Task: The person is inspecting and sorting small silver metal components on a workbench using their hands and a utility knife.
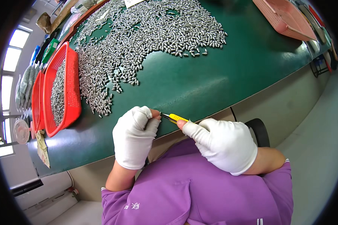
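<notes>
My left hand (133,137), in a white glove with bare fingertips, is closed in a pinch near the table's front edge. Between its thumb and finger is a small metal part (160,114), mostly hidden. From the right, my right hand (223,144), gloved the same way, grips a slim yellow-and-black utility knife (174,117). The knife's narrow tip points left and meets the pinched part, or comes very close to it. Beyond my hands, a wide heap of small silvery metal parts (169,28) covers the far and left side of the green table (184,82).
A red plastic basket (74,101) holding more metal parts stands at the left, with another red basket (37,101) beside it. A pink basket (285,20) sits at the far right. A crumpled cloth (43,150) hangs over the left edge. Behind my right arm is a dark chair back (259,131).
</notes>
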A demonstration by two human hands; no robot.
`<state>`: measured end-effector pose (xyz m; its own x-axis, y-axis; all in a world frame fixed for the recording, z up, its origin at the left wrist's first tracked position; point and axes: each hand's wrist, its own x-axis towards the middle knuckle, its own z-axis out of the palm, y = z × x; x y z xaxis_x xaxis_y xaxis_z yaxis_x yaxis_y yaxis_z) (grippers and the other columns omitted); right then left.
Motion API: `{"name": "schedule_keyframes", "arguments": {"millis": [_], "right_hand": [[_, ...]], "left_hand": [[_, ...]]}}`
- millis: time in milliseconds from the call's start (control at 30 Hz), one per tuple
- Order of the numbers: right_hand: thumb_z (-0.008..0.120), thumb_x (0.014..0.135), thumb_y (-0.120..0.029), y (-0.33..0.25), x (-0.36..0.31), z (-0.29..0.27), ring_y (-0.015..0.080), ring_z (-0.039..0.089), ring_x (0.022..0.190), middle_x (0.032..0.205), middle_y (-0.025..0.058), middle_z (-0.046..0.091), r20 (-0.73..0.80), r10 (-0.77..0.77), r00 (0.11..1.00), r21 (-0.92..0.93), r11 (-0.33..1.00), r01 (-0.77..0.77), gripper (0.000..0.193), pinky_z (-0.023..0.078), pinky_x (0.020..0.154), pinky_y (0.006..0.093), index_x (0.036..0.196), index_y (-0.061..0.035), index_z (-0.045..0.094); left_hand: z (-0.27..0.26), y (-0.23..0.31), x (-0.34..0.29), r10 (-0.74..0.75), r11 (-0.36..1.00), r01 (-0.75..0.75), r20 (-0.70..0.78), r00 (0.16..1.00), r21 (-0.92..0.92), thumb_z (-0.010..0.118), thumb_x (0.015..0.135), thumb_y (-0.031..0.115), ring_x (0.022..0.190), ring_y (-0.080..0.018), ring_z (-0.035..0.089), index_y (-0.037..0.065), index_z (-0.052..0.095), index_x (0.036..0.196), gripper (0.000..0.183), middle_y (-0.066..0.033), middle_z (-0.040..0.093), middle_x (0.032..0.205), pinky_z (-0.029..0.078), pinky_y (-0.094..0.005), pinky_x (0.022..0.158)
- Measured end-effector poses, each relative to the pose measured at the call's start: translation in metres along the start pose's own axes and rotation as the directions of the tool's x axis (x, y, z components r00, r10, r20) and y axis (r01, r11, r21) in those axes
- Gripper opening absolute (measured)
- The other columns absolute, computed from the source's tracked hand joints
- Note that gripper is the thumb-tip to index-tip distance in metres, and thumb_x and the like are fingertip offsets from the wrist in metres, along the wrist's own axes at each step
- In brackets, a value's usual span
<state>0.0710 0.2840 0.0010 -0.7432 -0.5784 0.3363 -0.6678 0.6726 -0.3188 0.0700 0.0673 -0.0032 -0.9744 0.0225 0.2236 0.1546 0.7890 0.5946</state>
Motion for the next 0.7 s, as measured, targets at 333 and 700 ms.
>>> {"name": "schedule_keyframes", "arguments": {"millis": [333,700], "right_hand": [[0.064,0.081,-0.014,0.002,-0.001,-0.004,0.0141,0.051,0.045,0.064,-0.0001,0.051,-0.056,0.010,0.998,-0.036,0.999,-0.012,0.039,0.042,0.039,0.0292,0.119,-0.0179,0.068],[0.063,0.082,-0.014,0.002,-0.001,0.003,0.0140,0.052,0.047,0.065,0.0011,0.051,-0.037,-0.020,0.999,-0.009,1.000,0.019,0.038,0.043,0.040,0.0292,0.120,-0.0167,0.068]], "left_hand": [[0.000,0.001,0.000,0.052,0.999,-0.052,-0.001,0.999,0.015,0.073,0.074,-0.003,0.067,-0.0202,0.059,0.006,0.062,0.081,0.016,-0.0052,0.060,0.074,0.047,-0.0302,0.062],[0.001,0.000,0.001,0.108,0.992,-0.105,-0.038,0.993,0.076,0.076,0.072,0.004,0.066,-0.0252,0.060,0.011,0.060,0.078,0.019,-0.0048,0.058,0.071,0.047,-0.0350,0.059]]}}
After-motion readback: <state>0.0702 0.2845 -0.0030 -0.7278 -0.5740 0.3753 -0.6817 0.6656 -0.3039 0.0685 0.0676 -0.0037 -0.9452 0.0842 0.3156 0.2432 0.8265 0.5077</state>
